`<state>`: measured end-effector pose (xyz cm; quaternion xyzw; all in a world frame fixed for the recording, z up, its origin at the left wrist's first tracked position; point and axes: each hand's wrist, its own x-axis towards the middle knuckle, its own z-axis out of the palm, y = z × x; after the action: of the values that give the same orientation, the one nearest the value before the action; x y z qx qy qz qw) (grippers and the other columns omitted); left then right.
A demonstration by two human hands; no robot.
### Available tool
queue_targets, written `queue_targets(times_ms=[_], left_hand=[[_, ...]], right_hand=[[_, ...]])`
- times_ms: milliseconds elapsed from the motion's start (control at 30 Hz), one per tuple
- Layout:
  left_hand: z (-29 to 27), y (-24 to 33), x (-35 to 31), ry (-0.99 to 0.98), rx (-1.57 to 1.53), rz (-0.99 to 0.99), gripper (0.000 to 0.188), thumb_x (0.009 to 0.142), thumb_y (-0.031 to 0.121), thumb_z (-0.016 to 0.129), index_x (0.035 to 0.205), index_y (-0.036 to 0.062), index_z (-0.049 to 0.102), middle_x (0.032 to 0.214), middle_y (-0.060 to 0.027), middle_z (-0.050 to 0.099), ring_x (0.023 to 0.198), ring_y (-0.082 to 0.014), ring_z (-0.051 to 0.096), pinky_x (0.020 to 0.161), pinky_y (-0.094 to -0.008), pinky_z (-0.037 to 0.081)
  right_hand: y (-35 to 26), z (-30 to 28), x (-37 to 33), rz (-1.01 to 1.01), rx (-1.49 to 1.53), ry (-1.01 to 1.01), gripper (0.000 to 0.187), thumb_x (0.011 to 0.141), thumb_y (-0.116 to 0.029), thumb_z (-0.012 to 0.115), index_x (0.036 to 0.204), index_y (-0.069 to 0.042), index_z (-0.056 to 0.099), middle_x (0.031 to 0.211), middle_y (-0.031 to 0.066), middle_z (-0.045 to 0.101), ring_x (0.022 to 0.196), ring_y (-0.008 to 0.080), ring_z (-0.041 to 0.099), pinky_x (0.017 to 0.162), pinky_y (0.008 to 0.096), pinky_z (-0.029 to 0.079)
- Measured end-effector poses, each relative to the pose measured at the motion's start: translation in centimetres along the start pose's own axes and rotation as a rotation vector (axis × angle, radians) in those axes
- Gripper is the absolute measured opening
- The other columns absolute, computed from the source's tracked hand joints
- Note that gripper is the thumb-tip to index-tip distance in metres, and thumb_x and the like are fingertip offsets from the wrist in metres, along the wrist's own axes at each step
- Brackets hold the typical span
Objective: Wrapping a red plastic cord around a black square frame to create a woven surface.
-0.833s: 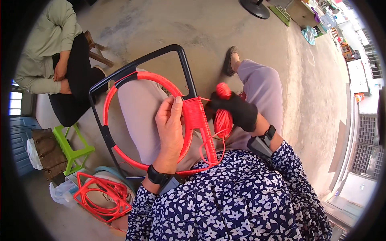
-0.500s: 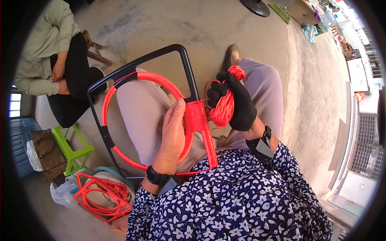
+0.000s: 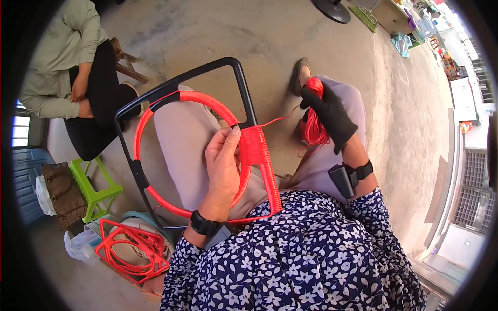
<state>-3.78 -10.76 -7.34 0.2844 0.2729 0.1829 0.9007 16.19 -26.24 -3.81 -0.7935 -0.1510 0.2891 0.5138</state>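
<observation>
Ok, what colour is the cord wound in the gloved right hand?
Red: the cord bundle in the black-gloved right hand, clearest in the head view.

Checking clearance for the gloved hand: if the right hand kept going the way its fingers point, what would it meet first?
The right hand points up-left toward the shoe; that looks like the first thing, then bare concrete floor, though depth is unclear.

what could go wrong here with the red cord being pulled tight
The cord runs taut from the wrapped frame to the bundle in the gloved right hand; it might snap or slip. The bare left hand pinches the wraps, so if it lets go they could loosen.
</observation>
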Motion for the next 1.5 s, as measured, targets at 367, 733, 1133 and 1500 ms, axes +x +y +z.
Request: queue_targets(times_ms=[367,733,1133,1500], left_hand=[[1.0,0.4,0.0,0.066,0.264,0.419,0.042,0.099,0.031,0.046,0.130,0.0019,0.046,0.122,-0.0097,0.056,0.107,-0.0169,0.054,0.088,-0.0322,0.046],[0.9,0.6,0.0,0.192,0.310,0.101,0.021,0.090,0.011,0.055,0.108,0.0008,0.063,0.103,-0.0037,0.064,0.097,-0.0111,0.058,0.087,-0.0261,0.044],[0.3,0.1,0.3,0.131,0.128,0.048,0.023,0.096,0.020,0.057,0.113,0.0058,0.060,0.094,0.0018,0.064,0.077,-0.0043,0.058,0.069,-0.0203,0.047],[0.1,0.3,0.2,0.031,0.177,0.103,0.029,0.095,0.018,0.060,0.118,0.0011,0.057,0.091,0.0025,0.063,0.074,-0.0007,0.055,0.063,-0.0160,0.043]], right_hand=[[-7.2,8.1,-2.4,-1.459,-0.887,0.065,0.029,0.073,-0.014,0.063,0.103,-0.009,0.063,0.101,0.0059,0.064,0.092,0.0247,0.063,0.080,0.0378,0.051],[-3.0,6.2,-1.4,0.107,-0.131,-0.575,0.029,0.089,-0.012,0.062,0.116,-0.004,0.057,0.091,0.0075,0.064,0.077,0.0121,0.064,0.066,0.0285,0.054],[-0.1,4.5,-0.6,-0.343,0.299,-0.207,0.027,0.089,-0.013,0.063,0.111,0.001,0.059,0.100,0.0041,0.064,0.090,0.0110,0.060,0.082,0.0263,0.048],[3.7,-8.4,-3.9,-0.332,1.101,-0.010,0.043,0.100,-0.038,0.040,0.118,-0.001,0.053,0.105,0.0118,0.063,0.100,0.0250,0.059,0.093,0.0386,0.046]])
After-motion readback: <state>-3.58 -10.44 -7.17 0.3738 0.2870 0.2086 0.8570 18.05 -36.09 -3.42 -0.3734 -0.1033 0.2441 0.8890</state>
